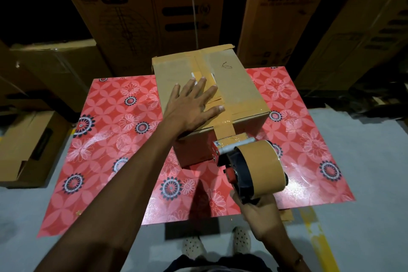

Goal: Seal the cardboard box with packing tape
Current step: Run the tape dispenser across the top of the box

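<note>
A cardboard box stands on a red flowered table. Brown packing tape runs along its top seam and down the near side. My left hand lies flat on the box top with fingers spread, pressing over the seam. My right hand grips the handle of a tape dispenser carrying a brown roll. The dispenser's blade end sits against the box's near side, just below the tape's end.
Large cardboard cartons stand stacked behind the table and at the right. More boxes sit on the grey floor at the left. A yellow floor line runs at the lower right. My feet show below the table edge.
</note>
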Motion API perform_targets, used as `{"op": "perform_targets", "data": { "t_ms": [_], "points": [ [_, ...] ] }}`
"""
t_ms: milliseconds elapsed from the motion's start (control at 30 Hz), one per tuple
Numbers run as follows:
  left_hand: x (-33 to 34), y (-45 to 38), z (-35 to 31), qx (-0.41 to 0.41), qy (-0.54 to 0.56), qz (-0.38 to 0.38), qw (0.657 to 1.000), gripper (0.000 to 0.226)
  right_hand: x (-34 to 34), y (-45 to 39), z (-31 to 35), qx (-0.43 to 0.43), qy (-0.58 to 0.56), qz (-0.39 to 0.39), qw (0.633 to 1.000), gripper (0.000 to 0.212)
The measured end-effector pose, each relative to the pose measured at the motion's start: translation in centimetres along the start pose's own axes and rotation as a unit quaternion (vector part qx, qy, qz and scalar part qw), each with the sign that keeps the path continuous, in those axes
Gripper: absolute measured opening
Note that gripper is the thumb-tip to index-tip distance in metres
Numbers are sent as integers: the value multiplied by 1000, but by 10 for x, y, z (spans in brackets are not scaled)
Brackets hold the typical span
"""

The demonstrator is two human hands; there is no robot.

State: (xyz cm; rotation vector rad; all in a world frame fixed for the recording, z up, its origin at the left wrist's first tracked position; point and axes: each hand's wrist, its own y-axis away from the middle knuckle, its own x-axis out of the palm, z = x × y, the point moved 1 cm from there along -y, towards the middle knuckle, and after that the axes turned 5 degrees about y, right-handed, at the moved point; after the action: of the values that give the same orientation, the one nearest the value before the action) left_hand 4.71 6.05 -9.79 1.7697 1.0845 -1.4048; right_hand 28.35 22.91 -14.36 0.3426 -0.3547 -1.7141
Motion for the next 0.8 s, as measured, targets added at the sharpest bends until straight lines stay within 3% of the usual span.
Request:
{"op": "perform_targets", "data": {
  "t_ms": [33,300,533,700,800],
  "points": [
    [0,0,0,0,0,-1,1000,81,-7,7,-1,-20,17,33,999,45],
    [1,-3,3,3,-6,1,1000,81,7,16,22,-34,98,-21,994,62],
    [0,-2,3,2,-10,8,1000,86,-6,25,-15,21,119,-34,992,36],
    [2,-4,4,3,-13,6,1000,83,-1,19,-11,14,100,-23,995,32],
    [2,-2,4,5,-13,4,1000,85,0,13,-8,8,104,-11,994,46]
  ]
}}
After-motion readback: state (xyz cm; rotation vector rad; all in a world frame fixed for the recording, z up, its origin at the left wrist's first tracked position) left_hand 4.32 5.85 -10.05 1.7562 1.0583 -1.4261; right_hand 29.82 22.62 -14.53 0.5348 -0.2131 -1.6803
